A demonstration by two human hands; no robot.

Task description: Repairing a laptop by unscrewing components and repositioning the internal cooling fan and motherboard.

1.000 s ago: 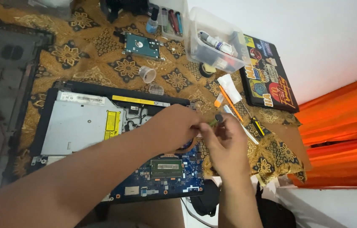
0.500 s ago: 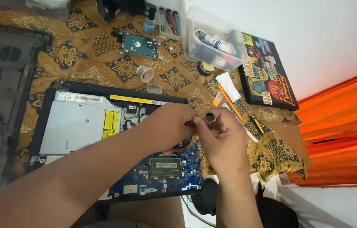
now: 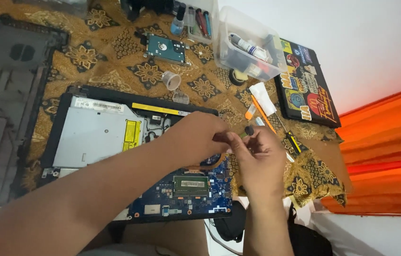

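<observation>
A dark grey plastic panel (image 3: 1,118) lies flat at the far left on a brown cloth (image 3: 110,52) patterned with gold flowers. Next to it sits the opened laptop (image 3: 115,137): a dull silver metal drive bay, yellow labels, then a blue circuit board (image 3: 186,199) studded with small chips and a green memory stick.

Both hands meet just above the board's right edge. The left hand (image 3: 200,135) is curled, its fingertips pinched toward the right; whether it grips anything cannot be told. The right hand (image 3: 259,159) pinches a small dark, rounded part (image 3: 248,129) at its fingertips, held up over the laptop's right edge. By my judgement the step in hand is the handling of this tiny piece between the two hands, and any next move calls for a fine, steady fingertip grip, since the part is small and smooth-looking.

Behind lie a bare hard drive (image 3: 165,48), a small clear cup (image 3: 172,79), a clear plastic box (image 3: 250,45) of tubes, an orange-handled screwdriver (image 3: 263,114), and a sticker-covered black laptop (image 3: 307,87). An orange curtain (image 3: 390,151) hangs at right.
</observation>
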